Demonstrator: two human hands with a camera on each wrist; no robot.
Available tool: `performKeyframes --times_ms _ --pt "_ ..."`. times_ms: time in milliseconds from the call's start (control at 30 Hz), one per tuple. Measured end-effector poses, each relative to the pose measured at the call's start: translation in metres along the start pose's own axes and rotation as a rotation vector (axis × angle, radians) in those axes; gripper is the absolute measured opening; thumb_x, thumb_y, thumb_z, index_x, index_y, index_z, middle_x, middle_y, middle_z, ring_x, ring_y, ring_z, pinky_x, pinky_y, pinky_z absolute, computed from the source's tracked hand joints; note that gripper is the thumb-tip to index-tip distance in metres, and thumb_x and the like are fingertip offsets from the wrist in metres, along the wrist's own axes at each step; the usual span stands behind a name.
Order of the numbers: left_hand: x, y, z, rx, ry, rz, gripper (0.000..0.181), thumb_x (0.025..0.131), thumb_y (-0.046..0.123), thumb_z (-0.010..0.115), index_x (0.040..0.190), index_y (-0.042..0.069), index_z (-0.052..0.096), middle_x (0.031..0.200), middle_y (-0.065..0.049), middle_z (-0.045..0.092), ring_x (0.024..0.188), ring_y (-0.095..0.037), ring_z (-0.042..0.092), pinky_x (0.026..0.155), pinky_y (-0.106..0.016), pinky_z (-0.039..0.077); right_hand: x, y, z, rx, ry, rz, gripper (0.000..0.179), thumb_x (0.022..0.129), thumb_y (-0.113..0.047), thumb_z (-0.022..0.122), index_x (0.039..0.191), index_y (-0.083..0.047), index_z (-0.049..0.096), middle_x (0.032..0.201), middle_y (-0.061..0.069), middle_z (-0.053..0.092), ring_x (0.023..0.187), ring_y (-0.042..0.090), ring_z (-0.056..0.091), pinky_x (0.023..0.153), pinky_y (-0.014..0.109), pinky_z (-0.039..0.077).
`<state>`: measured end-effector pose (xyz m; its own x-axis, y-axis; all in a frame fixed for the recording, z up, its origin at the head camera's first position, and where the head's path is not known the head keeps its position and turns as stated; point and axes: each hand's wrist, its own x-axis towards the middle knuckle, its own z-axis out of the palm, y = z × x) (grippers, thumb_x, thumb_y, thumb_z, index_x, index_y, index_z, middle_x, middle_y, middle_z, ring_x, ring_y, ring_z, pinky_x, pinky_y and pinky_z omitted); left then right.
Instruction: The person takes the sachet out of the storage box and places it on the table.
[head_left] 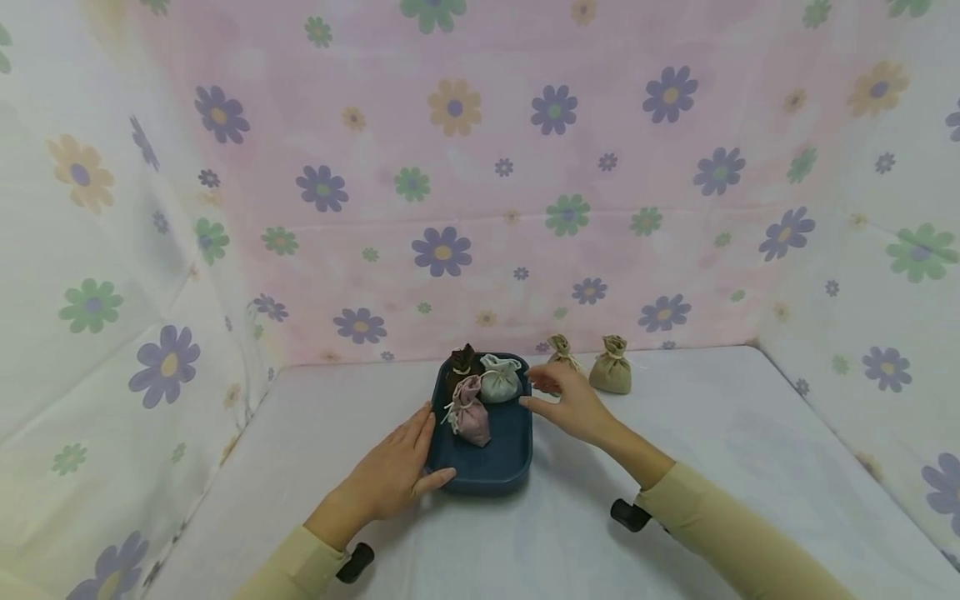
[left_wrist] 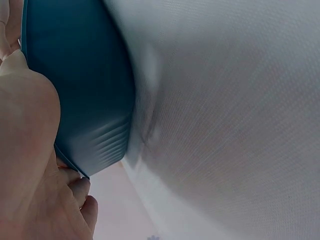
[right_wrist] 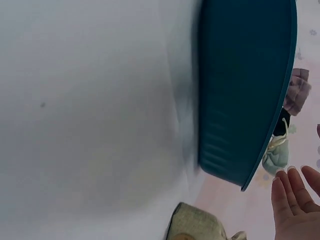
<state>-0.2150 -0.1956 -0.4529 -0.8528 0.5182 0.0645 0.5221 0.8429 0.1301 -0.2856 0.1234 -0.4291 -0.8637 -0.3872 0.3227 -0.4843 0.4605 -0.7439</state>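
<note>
A dark blue tray stands on the table with three drawstring pouches in it: a dark brown one at the far left, a pale blue-green one at the far right, and a pink one leaning in front. My left hand lies along the tray's left side, fingers extended, thumb at the near left corner. Beside the tray's far right rim is my right hand, its fingers loosely spread and holding nothing. In the right wrist view its fingertips appear near the pale pouch.
Two tan pouches stand right of the tray near the back wall. One is partly hidden behind my right hand; the other stands farther right. White cloth covers the table, and flower-patterned cloth hangs around it.
</note>
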Motion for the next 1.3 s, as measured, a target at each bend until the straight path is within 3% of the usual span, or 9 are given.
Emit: performKeyframes --times_ms 200,367,767,933,1167,1300 --pt "-0.001 0.003 -0.004 -0.014 0.026 0.018 0.094 0.103 0.062 0.047 0.156 -0.013 0.027 0.165 -0.030 0.018 0.151 -0.044 0.026 0.120 -0.056 0.029 0.007 -0.008 0.008 0.036 -0.032 -0.015 0.047 0.095 -0.018 0.076 0.134 0.003 0.061 0.129 0.023 0.062 0.116 0.038 0.062 0.102 0.048 0.053" --pt "-0.001 0.004 -0.005 0.010 -0.010 -0.002 0.095 0.103 0.064 0.043 0.157 -0.011 0.023 0.167 -0.028 0.015 0.153 -0.041 0.023 0.121 -0.053 0.028 0.012 -0.012 0.016 0.056 -0.054 -0.013 0.047 0.095 -0.017 0.076 0.134 0.004 0.061 0.128 0.022 0.062 0.116 0.038 0.062 0.102 0.052 0.052" --pt "0.001 0.001 -0.002 0.020 -0.040 -0.018 0.095 0.103 0.064 0.043 0.159 -0.009 0.021 0.168 -0.026 0.011 0.155 -0.038 0.019 0.123 -0.052 0.025 0.026 -0.014 0.042 0.012 -0.154 -0.041 0.046 0.095 -0.013 0.075 0.133 0.007 0.060 0.126 0.021 0.065 0.115 0.034 0.065 0.100 0.046 0.054" --pt "0.001 0.000 -0.002 0.030 -0.041 -0.014 0.098 0.102 0.069 0.037 0.159 -0.009 0.020 0.168 -0.026 0.011 0.155 -0.038 0.019 0.123 -0.052 0.026 0.031 -0.013 0.052 -0.036 -0.162 -0.026 0.044 0.094 -0.013 0.075 0.133 0.004 0.061 0.125 0.019 0.066 0.116 0.032 0.065 0.100 0.044 0.054" --pt "0.000 0.001 -0.003 0.017 -0.015 0.000 0.095 0.103 0.064 0.043 0.158 -0.011 0.023 0.167 -0.028 0.014 0.154 -0.040 0.022 0.122 -0.053 0.028 0.038 -0.014 0.058 -0.063 -0.170 0.009 0.047 0.094 -0.019 0.076 0.134 0.001 0.062 0.125 0.017 0.068 0.116 0.032 0.066 0.099 0.046 0.054" --pt "0.001 0.001 -0.002 0.021 -0.012 0.002 0.095 0.103 0.064 0.043 0.158 -0.011 0.023 0.167 -0.028 0.014 0.154 -0.040 0.022 0.122 -0.053 0.028 0.043 -0.014 0.062 -0.063 -0.178 -0.017 0.037 0.094 -0.017 0.076 0.127 -0.002 0.066 0.119 0.014 0.069 0.112 0.031 0.067 0.096 0.045 0.055"
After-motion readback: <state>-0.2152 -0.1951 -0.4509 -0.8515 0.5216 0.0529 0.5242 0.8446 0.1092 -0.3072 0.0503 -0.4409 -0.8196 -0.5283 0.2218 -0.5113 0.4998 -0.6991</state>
